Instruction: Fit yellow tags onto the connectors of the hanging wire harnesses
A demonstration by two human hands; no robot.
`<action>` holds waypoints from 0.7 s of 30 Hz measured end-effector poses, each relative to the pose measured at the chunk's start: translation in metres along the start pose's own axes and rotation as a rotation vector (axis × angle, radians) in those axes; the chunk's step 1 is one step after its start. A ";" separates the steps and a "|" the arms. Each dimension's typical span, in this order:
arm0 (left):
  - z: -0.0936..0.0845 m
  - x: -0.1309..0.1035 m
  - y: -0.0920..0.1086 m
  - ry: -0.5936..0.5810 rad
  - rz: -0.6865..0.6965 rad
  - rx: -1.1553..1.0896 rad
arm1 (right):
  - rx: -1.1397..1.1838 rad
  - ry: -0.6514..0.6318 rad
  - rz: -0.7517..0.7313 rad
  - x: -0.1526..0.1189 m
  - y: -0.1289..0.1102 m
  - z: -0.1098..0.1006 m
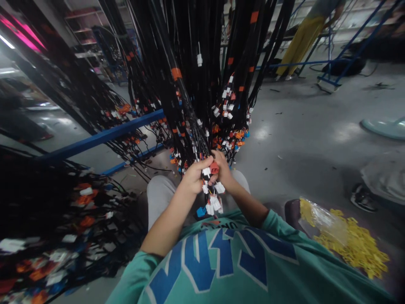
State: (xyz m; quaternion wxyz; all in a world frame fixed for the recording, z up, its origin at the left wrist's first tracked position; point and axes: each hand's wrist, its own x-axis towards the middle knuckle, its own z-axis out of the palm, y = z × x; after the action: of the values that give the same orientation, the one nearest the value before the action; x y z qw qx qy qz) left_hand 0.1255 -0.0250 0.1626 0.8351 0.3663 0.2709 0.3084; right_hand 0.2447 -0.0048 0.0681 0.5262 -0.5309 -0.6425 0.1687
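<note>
In front of my knees, my left hand (pixel 193 176) is closed around the connector end of a black wiring harness (pixel 198 137), its thumb lying over the wires. My right hand (pixel 223 169) closes on the same bunch from the other side, with some fingers hidden behind it. Between the two hands shows a red connector (pixel 214 168), beside a small white connector (pixel 206 171). Below my fingers dangle several white connectors (pixel 214 203) and a blue connector (pixel 201 211). The harness runs up and away from me, with an orange tape band (pixel 176 74) around it.
Many more black harnesses (pixel 202 38) hang around it. A blue rail (pixel 104 137) crosses at the left, above a dark heap with connectors (pixel 85 194). Yellow plastic pieces (pixel 354 240) and a clear bag lie at lower right. A person in yellow trousers (pixel 300 40) stands behind; another person's shoe (pixel 363 197) shows right.
</note>
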 end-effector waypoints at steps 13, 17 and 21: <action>-0.007 0.026 0.011 0.061 0.076 0.073 | -0.755 -0.172 0.843 -0.252 0.098 -0.172; -0.012 0.033 0.017 0.055 0.061 0.127 | -0.855 -0.046 1.060 -0.287 0.096 -0.201; -0.013 0.033 0.021 0.095 0.041 0.174 | -0.874 0.068 1.148 -0.284 0.111 -0.213</action>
State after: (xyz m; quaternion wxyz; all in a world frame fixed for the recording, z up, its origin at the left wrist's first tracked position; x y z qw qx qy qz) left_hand 0.1320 0.0156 0.1645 0.7797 0.4279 0.3286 0.3178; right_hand 0.4493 -0.2792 -0.0763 0.1139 -0.9516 -0.2542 0.1297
